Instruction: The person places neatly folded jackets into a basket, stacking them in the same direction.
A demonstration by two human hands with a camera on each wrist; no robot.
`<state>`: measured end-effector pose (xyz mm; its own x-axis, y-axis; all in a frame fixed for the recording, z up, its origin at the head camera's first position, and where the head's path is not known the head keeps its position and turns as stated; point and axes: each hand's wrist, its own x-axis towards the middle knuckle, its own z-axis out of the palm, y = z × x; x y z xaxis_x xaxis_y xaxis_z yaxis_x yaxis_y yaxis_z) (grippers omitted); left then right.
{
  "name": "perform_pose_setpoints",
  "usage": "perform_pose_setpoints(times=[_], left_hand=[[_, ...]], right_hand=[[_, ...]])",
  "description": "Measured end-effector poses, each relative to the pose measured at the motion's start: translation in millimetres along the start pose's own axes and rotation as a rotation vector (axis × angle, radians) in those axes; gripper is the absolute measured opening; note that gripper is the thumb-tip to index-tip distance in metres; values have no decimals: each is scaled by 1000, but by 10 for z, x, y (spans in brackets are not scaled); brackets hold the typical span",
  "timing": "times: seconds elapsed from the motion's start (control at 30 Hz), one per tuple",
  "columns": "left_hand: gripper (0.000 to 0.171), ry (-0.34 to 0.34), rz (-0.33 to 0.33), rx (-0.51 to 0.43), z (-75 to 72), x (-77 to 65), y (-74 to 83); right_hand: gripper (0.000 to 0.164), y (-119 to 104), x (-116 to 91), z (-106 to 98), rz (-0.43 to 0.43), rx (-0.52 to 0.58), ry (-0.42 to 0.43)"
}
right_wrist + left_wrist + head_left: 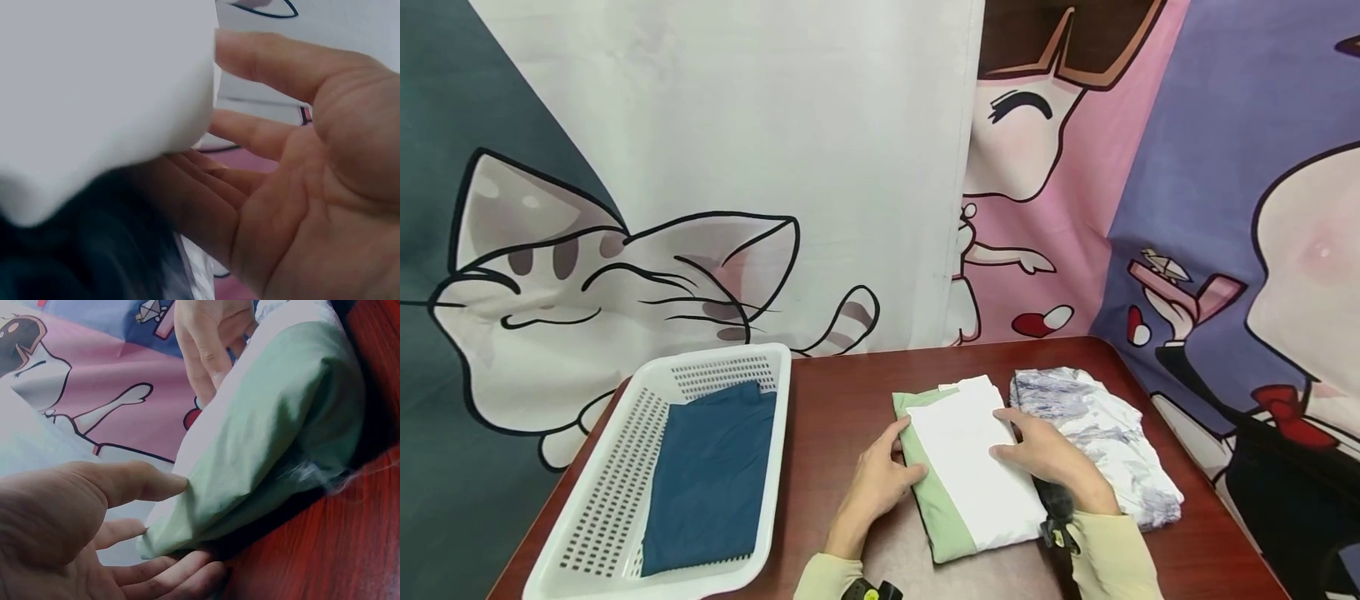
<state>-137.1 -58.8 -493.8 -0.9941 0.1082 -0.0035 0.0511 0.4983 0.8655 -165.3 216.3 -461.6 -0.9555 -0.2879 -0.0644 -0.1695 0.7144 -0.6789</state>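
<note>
A folded green-and-white garment [977,467] lies on the table in the head view, its green band along the left side. My left hand [880,479] holds its left edge; in the left wrist view the thumb rests on the green cloth [250,444] with fingers under the edge. At the opposite side, my right hand [1048,450] grips the white edge. In the right wrist view its thumb touches the white cloth [112,75] while several fingers reach beneath.
A white perforated basket [781,450] stands at the left with a folded dark blue garment [711,475] inside. Right of my right hand lies a folded white-and-grey patterned garment [1097,433]. The red-brown table [842,392] meets a printed cartoon curtain [850,167] at the back.
</note>
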Motion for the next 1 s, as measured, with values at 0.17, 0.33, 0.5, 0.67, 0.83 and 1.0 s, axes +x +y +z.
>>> perform_pose_setpoints(times=[0.17, 0.33, 0.5, 0.67, 0.83, 1.0], left_hand=[[78, 27, -21, -113, 9, 22, -72], [71, 103, -35, -152, -9, 28, -125], [61, 111, -78, -108, -77, 38, -126], [64, 40, -109, -126, -105, 35, -119], [67, 59, -77, -54, -98, 34, -131], [68, 76, -76, -83, -98, 36, -160]], right_hand=[[62, -57, 34, 106, -28, 2, 12], [67, -137, 36, 133, -5, 13, -2], [71, -163, 15, 117, 46, -35, 3], [71, -137, 24, 147, 46, -35, -11], [73, -101, 62, 225, 55, 78, -39], [77, -33, 112, 290, 19, 183, -63]])
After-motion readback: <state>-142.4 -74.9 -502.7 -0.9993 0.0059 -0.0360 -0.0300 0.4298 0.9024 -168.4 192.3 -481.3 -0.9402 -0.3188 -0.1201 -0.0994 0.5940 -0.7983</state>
